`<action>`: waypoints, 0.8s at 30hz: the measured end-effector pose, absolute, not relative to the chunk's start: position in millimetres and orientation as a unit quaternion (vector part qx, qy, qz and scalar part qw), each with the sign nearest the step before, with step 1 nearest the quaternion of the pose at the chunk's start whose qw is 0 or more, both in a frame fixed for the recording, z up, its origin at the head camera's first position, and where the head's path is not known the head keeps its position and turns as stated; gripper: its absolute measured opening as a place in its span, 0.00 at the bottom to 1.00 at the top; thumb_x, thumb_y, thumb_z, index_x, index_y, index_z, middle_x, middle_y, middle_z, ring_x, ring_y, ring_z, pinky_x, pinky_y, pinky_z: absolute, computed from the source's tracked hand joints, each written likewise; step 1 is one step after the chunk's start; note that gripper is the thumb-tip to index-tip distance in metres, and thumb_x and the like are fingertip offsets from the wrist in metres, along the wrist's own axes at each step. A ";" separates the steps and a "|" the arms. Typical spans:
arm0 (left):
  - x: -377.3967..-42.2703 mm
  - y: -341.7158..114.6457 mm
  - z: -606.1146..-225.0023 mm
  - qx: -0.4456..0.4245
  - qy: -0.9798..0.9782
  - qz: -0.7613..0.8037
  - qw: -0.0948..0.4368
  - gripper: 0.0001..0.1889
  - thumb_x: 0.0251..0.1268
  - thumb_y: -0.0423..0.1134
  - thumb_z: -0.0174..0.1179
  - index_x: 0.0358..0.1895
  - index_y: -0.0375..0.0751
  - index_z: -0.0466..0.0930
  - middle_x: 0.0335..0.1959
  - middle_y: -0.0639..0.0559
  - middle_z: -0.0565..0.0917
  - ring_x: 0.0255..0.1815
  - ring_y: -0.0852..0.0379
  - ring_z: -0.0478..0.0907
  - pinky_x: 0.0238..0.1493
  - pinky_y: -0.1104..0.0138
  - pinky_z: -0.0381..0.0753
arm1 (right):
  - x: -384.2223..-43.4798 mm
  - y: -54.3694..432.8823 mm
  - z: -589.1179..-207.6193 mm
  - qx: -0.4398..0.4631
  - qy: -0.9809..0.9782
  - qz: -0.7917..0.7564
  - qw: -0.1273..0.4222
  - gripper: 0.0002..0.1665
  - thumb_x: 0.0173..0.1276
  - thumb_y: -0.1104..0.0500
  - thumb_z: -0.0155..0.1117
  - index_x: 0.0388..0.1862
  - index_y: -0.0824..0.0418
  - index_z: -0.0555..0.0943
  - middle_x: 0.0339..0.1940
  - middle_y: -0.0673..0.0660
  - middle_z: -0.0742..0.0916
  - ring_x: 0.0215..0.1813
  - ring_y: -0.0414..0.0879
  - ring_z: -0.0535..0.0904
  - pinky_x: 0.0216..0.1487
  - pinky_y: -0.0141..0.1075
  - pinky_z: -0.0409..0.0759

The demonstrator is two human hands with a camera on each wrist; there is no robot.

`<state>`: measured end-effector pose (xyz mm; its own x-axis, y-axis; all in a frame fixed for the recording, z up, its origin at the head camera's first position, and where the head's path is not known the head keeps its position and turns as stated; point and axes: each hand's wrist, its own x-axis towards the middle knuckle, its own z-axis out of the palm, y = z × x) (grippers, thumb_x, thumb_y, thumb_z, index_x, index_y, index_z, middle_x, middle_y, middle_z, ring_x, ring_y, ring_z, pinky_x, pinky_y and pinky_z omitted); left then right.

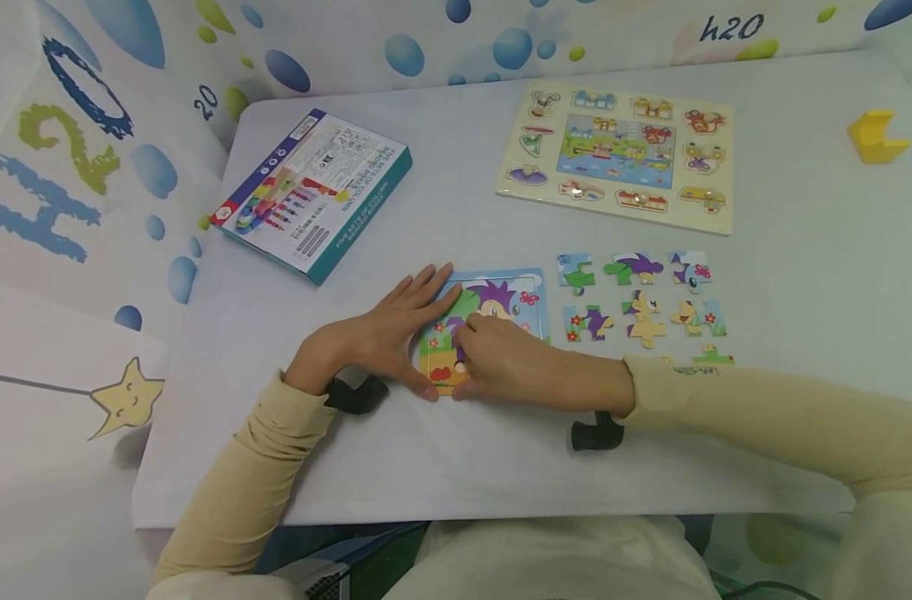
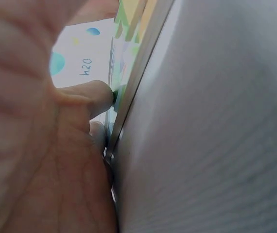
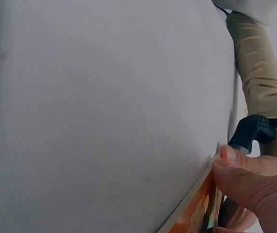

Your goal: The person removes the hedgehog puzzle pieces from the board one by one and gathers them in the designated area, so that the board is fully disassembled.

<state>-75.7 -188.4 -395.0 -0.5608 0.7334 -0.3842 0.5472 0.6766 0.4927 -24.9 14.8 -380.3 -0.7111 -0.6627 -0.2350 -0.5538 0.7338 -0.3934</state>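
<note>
A small jigsaw puzzle board with a purple-haired cartoon picture lies flat on the table. My left hand spreads round its left side, fingertips on the upper edge and thumb by the lower left corner. In the left wrist view, the left fingers touch the board's edge. With curled fingers, my right hand bends over the board and seems to grip a puzzle piece, mostly hidden. The right thumb lies at the board's corner, close to the left thumb. Several loose puzzle pieces lie in rows to the right.
A boxed bead toy lies at the back left. Behind the loose pieces is a wooden peg puzzle with vehicle and animal shapes. A yellow plastic block sits at the far right on the white tablecloth.
</note>
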 end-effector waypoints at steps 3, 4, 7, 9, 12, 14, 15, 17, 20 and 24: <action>-76.3 -188.6 -394.9 0.370 0.867 0.166 0.289 0.69 0.39 0.62 0.76 0.79 0.43 0.37 0.80 0.48 0.26 0.79 0.49 0.18 0.77 0.52 0.23 | -25.6 16.3 -379.0 -0.339 0.914 -0.143 0.174 0.32 0.60 0.45 0.73 0.55 0.66 0.79 0.47 0.58 0.82 0.45 0.47 0.76 0.51 0.36 0.80; -76.4 -188.7 -394.9 0.371 0.866 0.168 0.289 0.69 0.39 0.62 0.76 0.79 0.43 0.38 0.80 0.48 0.27 0.79 0.48 0.18 0.77 0.52 0.23 | -25.8 17.5 -378.6 -0.341 0.914 -0.140 0.169 0.32 0.60 0.45 0.73 0.55 0.66 0.79 0.48 0.58 0.82 0.46 0.47 0.76 0.52 0.36 0.80; -76.7 -188.8 -394.9 0.374 0.865 0.169 0.288 0.69 0.39 0.62 0.76 0.79 0.42 0.38 0.80 0.47 0.27 0.79 0.47 0.19 0.77 0.51 0.23 | -25.8 23.7 -379.3 -0.337 0.916 -0.147 0.161 0.32 0.59 0.46 0.73 0.55 0.64 0.80 0.48 0.57 0.81 0.47 0.47 0.74 0.53 0.37 0.79; -76.9 -188.8 -394.7 0.376 0.865 0.167 0.287 0.69 0.38 0.62 0.76 0.79 0.42 0.38 0.80 0.47 0.27 0.79 0.47 0.19 0.77 0.51 0.23 | -25.6 29.8 -381.0 -0.333 0.918 -0.153 0.153 0.31 0.58 0.45 0.74 0.54 0.63 0.81 0.45 0.56 0.80 0.45 0.46 0.74 0.51 0.36 0.78; -77.6 -187.5 -394.5 0.373 0.867 0.160 0.290 0.70 0.38 0.63 0.76 0.79 0.44 0.37 0.80 0.49 0.25 0.79 0.49 0.18 0.77 0.53 0.23 | -24.1 42.0 -384.0 -0.321 0.921 -0.169 0.144 0.31 0.57 0.45 0.74 0.53 0.62 0.81 0.42 0.53 0.79 0.44 0.45 0.72 0.48 0.36 0.76; -77.9 -186.9 -394.5 0.371 0.868 0.157 0.290 0.70 0.38 0.64 0.76 0.79 0.44 0.36 0.80 0.49 0.25 0.79 0.50 0.18 0.77 0.53 0.24 | -22.3 51.3 -385.5 -0.318 0.921 -0.181 0.132 0.30 0.56 0.45 0.75 0.52 0.62 0.81 0.42 0.53 0.79 0.44 0.46 0.72 0.48 0.37 0.76; -78.0 -186.5 -394.4 0.369 0.868 0.155 0.292 0.70 0.38 0.64 0.76 0.79 0.45 0.36 0.80 0.50 0.25 0.79 0.50 0.17 0.77 0.54 0.24 | -21.0 56.5 -385.5 -0.317 0.921 -0.189 0.127 0.30 0.56 0.45 0.75 0.52 0.62 0.81 0.42 0.53 0.79 0.45 0.46 0.72 0.48 0.38 0.76; -77.8 -186.2 -394.2 0.369 0.869 0.156 0.292 0.70 0.38 0.64 0.76 0.79 0.44 0.36 0.80 0.49 0.25 0.79 0.50 0.18 0.78 0.54 0.24 | -18.0 67.2 -385.9 -0.315 0.921 -0.201 0.112 0.29 0.56 0.45 0.75 0.51 0.62 0.81 0.42 0.53 0.79 0.47 0.47 0.72 0.48 0.39 0.76; -77.5 -186.0 -394.5 0.366 0.869 0.159 0.294 0.70 0.38 0.63 0.76 0.79 0.43 0.37 0.80 0.48 0.26 0.79 0.49 0.18 0.78 0.54 0.24 | -12.7 83.8 -387.0 -0.312 0.923 -0.208 0.086 0.29 0.55 0.46 0.75 0.49 0.62 0.82 0.43 0.53 0.80 0.48 0.48 0.70 0.48 0.40 0.76; -77.4 -186.7 -395.5 0.362 0.869 0.161 0.296 0.70 0.37 0.63 0.76 0.79 0.43 0.37 0.80 0.48 0.25 0.79 0.50 0.18 0.78 0.54 0.24 | -4.9 105.0 -390.0 -0.296 0.929 -0.213 0.063 0.26 0.54 0.47 0.76 0.47 0.61 0.83 0.41 0.53 0.80 0.46 0.48 0.69 0.45 0.40 0.75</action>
<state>-77.4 -186.7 -395.5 -0.5627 0.7251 -0.3971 0.5349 0.6856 0.4939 -4.9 105.0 -390.0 -0.8167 -0.5771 0.0096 -0.5233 0.7334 -0.4339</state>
